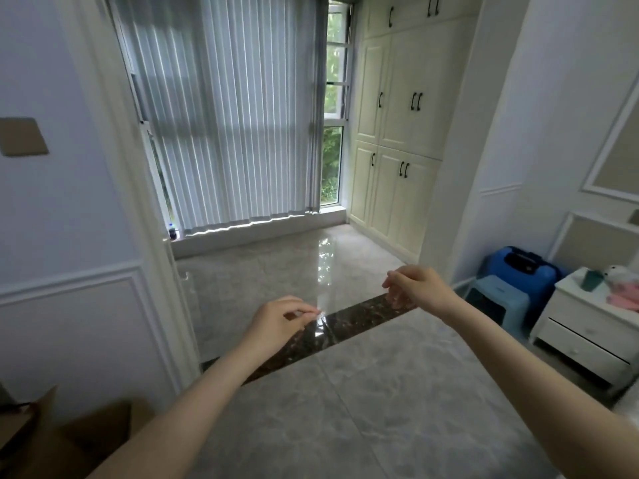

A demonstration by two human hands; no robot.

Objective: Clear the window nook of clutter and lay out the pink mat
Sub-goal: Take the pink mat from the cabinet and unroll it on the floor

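Note:
The window nook floor (276, 267) is glossy grey marble, and nothing lies on it. A dark stone threshold strip (352, 319) marks its near edge. No pink mat is in view. My left hand (280, 319) hovers over the strip's left part, fingers loosely curled and holding nothing. My right hand (415, 285) hangs over the strip's right end, fingers drooping and also holding nothing. A small dark bottle (173, 231) stands on the window ledge at the nook's far left corner.
Vertical blinds (235, 115) cover the window. Cream cabinets (397, 133) line the nook's right wall. To the right stand a blue suitcase (522, 267), a light blue stool (498, 299) and a white nightstand (584, 326) with pink items. A cardboard box (69, 437) sits at the bottom left.

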